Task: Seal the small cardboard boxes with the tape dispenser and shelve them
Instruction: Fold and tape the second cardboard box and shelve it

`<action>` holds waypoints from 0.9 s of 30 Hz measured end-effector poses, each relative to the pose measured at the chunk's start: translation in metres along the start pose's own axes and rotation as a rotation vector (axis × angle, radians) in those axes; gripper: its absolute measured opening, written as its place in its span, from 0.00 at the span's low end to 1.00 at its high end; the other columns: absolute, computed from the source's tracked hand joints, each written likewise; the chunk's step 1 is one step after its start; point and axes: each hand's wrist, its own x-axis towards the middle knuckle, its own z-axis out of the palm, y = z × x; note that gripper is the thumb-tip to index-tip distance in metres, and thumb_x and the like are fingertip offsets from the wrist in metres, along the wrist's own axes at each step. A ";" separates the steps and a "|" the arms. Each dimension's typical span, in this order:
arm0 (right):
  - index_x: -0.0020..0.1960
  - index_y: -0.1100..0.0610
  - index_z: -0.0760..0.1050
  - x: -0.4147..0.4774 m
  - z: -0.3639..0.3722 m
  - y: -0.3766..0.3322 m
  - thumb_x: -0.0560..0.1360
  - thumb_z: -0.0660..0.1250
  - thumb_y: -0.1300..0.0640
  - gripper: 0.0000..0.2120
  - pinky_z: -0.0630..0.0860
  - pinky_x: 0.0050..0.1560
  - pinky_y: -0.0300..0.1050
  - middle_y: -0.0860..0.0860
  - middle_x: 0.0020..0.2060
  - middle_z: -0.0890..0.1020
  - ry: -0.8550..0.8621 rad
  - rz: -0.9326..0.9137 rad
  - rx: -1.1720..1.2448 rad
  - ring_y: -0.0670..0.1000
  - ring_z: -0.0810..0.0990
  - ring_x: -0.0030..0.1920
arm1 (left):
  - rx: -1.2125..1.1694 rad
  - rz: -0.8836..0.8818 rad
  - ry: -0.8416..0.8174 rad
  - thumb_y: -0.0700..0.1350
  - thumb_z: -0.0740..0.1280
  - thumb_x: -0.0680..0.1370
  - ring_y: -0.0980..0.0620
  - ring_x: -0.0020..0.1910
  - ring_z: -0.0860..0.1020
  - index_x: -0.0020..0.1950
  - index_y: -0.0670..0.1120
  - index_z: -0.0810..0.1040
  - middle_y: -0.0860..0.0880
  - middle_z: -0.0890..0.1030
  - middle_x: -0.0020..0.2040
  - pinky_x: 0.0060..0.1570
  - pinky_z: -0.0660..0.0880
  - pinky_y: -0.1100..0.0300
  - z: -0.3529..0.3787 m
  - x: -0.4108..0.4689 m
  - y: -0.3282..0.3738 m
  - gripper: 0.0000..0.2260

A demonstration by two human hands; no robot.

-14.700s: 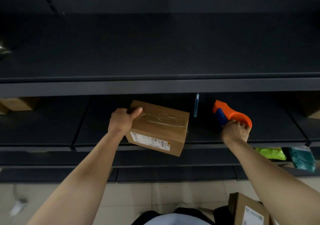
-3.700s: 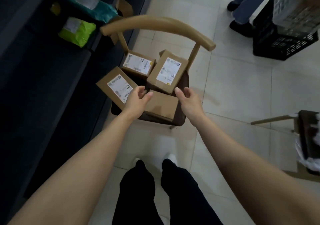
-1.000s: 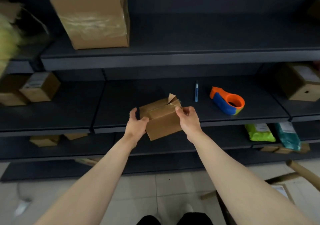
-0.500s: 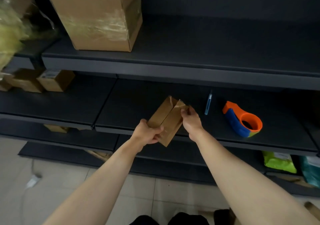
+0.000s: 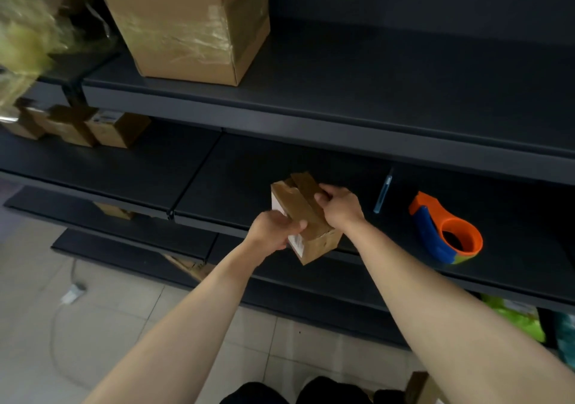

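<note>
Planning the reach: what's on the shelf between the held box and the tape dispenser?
Head view: only a thin blue pen-like tool lies between the box and the dispenser; otherwise bare shelf.

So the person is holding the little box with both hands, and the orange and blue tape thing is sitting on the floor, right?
Not quite. Both hands, left and right, do hold the little box, but the tape dispenser sits on the dark shelf, not the floor, as the head view shows.

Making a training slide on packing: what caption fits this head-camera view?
Both hands, left and right, hold a small cardboard box over the shelf edge, tape dispenser waiting alongside.
</note>
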 end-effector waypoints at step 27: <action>0.78 0.52 0.48 -0.004 -0.014 0.005 0.75 0.68 0.56 0.39 0.70 0.64 0.47 0.56 0.76 0.53 -0.032 0.111 -0.042 0.58 0.64 0.72 | -0.032 0.042 0.182 0.49 0.77 0.68 0.49 0.41 0.79 0.45 0.44 0.73 0.47 0.80 0.40 0.49 0.80 0.50 -0.019 0.010 -0.004 0.16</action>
